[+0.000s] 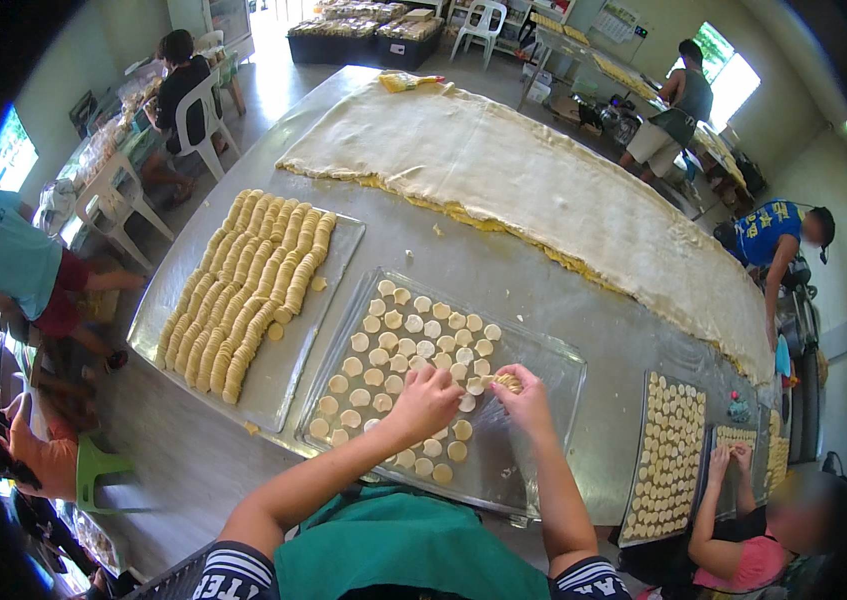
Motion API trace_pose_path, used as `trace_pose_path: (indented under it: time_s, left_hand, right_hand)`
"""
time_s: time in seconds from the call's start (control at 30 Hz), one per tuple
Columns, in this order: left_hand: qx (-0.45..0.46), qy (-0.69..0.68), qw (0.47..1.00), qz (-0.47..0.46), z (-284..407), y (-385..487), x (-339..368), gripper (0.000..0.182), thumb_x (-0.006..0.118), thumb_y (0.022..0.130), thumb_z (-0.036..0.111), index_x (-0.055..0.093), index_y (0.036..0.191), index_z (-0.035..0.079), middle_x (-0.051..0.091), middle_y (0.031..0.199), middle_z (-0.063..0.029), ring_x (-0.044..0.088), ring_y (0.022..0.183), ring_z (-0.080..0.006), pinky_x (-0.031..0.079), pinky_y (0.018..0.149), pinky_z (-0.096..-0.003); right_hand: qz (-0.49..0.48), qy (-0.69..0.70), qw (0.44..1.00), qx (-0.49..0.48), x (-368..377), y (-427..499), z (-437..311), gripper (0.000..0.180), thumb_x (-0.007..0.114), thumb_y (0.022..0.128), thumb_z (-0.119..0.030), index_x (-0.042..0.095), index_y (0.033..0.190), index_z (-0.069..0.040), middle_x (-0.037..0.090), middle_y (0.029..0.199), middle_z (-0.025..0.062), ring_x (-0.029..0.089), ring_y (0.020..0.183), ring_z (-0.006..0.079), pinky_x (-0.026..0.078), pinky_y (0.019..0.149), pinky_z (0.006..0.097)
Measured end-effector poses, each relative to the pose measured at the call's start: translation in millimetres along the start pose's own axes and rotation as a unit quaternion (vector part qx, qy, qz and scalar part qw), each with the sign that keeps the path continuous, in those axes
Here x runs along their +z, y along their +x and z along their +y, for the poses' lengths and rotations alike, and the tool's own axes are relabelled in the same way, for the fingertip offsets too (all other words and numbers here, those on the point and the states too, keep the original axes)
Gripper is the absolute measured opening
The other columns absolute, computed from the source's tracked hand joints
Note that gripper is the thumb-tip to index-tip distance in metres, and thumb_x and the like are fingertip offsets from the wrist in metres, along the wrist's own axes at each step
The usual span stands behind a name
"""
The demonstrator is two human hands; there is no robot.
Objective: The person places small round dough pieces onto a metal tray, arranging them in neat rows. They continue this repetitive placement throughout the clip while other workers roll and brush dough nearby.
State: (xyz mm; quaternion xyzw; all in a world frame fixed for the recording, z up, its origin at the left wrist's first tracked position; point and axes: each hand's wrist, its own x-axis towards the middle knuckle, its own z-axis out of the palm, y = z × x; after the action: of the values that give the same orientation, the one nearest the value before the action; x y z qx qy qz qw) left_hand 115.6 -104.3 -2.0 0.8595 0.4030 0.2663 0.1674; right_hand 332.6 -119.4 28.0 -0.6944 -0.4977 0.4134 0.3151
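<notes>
In front of me lies a shallow metal baking tray [554, 420] with rows of small round dough discs [374, 376] spread over its left and middle parts. My right hand [527, 401], above the tray's right side, grips a short stack of dough discs [507, 384] between thumb and fingers. Just left of it, my left hand [429, 401] is bent low over the rows, fingers drawn together. Its fingertips are partly hidden, so whether it pinches a disc is unclear. Some discs lie hidden beneath my left hand and forearm.
Long rows of stacked dough discs [243, 292] fill another tray [333, 289] at left. A broad layered dough sheet [483, 165] covers the far side of the metal table [393, 232], with a pastry brush [404, 81] on its edge. At right, a co-worker's hands [731, 457] are above another tray [723, 491].
</notes>
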Motion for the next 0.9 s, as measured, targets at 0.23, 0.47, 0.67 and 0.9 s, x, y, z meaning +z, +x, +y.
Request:
trace_pose_path:
  time_s: [0.23,0.47,0.67,0.9]
  left_hand:
    - [-0.052,-0.028,0.997,0.042,-21,-12,-30,0.020,0.068,0.080,0.007,0.071,0.096,0.018,0.059,0.095,-0.0044,0.054,0.098,-0.0270,0.040,0.082,-0.0416]
    - [0.047,-0.093,0.993,-0.046,14,-45,-22,0.023,0.069,0.078,0.009,0.073,0.098,0.020,0.060,0.097,-0.0025,0.055,0.097,-0.0260,0.041,0.082,-0.0406]
    - [0.199,-0.105,0.961,-0.162,36,-69,-17,0.022,0.071,0.077,0.016,0.074,0.098,0.024,0.057,0.099,-0.0008,0.051,0.097,-0.0233,0.040,0.079,-0.0385]
    - [0.163,-0.057,0.977,-0.127,42,-69,-18,0.022,0.071,0.079,0.021,0.071,0.101,0.020,0.055,0.097,-0.0022,0.052,0.098,-0.0234,0.041,0.081,-0.0392]
  right_hand:
    - [-0.134,-0.071,0.988,0.039,-20,-65,4,0.022,0.077,0.080,-0.012,0.067,0.097,-0.002,0.069,0.088,0.0065,0.064,0.075,0.0137,0.053,0.067,0.0309]
    - [-0.181,-0.134,0.974,-0.027,9,-120,6,0.025,0.078,0.079,-0.016,0.067,0.099,-0.004,0.070,0.093,0.0169,0.069,0.089,0.0327,0.054,0.079,0.0386]
    - [-0.058,-0.150,0.981,-0.109,6,-106,15,0.023,0.078,0.079,-0.014,0.069,0.099,-0.007,0.068,0.094,0.0159,0.068,0.088,0.0323,0.053,0.079,0.0385]
    - [-0.021,-0.092,0.993,-0.064,17,-100,13,0.018,0.077,0.080,-0.014,0.072,0.095,-0.005,0.069,0.092,0.0132,0.067,0.084,0.0274,0.052,0.075,0.0366]
